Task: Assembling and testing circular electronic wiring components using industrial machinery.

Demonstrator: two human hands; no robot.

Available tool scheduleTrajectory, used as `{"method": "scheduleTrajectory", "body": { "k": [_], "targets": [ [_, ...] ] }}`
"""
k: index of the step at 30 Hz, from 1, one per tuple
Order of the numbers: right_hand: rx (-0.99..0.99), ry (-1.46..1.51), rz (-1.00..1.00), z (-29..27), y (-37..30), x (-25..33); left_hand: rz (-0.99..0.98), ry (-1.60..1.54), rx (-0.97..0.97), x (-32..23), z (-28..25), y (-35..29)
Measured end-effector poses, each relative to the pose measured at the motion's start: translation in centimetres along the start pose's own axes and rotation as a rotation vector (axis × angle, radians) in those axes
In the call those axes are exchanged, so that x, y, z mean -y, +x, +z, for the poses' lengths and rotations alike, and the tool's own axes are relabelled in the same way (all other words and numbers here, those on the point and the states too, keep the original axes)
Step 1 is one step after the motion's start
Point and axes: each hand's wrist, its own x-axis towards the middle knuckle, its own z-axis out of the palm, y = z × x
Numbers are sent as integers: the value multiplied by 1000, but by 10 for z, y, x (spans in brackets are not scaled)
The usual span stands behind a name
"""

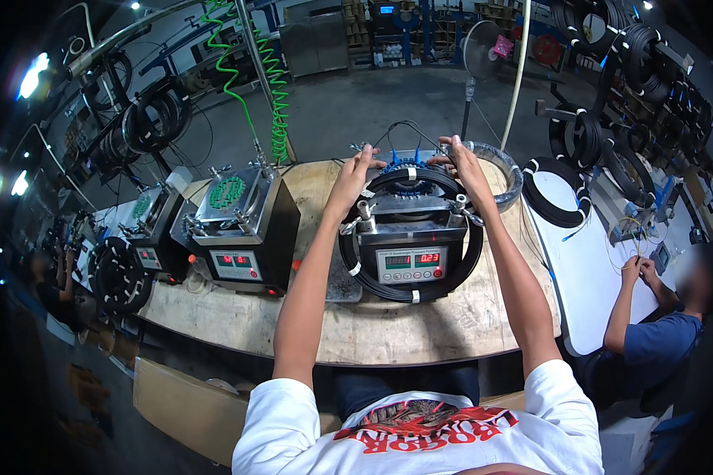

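- The wooden bench [499, 317] carries everything being handled; two more machines stand on its left, and the nearer one has a green ring fixture [227, 192] on top.
- The middle machine [412, 235], straight ahead of the person, has its front display lit, so it appears to be powered; whether a cycle is running cannot be told.
- The black cable coil [474, 245] is on this machine, hanging around its front with its upper part lying across the top; white ties hold it bundled. Setting it there looks done; lifting it clear is not.
- The blue ring fixture [391, 168] sits on the machine's top, partly covered by the coil. Whether every place around it is filled is too small to tell.
- The left hand [352, 178] and right hand [467, 170] are raised at the far corners of the top, one on each side of the fixture. Their fingers are parted and partly curled; whether they grasp anything or are released cannot be told.
- The near clamp posts [364, 212] stand upright; how tight they are does not show.
- Two blue connectors [417, 154] stand up between the hands with thin dark leads attached, so the work looks partway, with hooking-up not clearly complete.
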Motion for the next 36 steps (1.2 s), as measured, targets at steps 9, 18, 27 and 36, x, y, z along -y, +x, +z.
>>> {"method": "scheduleTrajectory", "body": {
  "k": [9,18,27,36],
  "targets": [
    [-6,54,50,4,-3,8,-78,8,20,9,-6,6],
    [-49,42,5,0,2,-1,-39,51,22,0,-3,1],
    [43,48,75,1,2,2,-83,51,-2,-8,0,-4],
    [-12,19,22,3,4,-3,-50,54,25,-6,1,-2]
  ]
}}
